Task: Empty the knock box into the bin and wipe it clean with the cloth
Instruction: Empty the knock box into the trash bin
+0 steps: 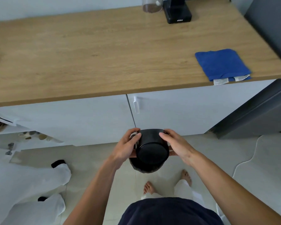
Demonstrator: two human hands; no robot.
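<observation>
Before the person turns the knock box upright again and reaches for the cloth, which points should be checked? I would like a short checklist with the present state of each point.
1. Knock box held by both hands, left hand and right hand on its sides: ok.
2. Box turned over, base facing the camera, opening facing down: ok.
3. Box above the dark bin on the floor: ok, the bin's rim shows just under it.
4. Box fully emptied: cannot tell, the inside is hidden.
5. Blue cloth ready, lying folded at the right end of the wooden counter: ok.
6. Grounds spilled on the floor around the bin: cannot tell.
</observation>
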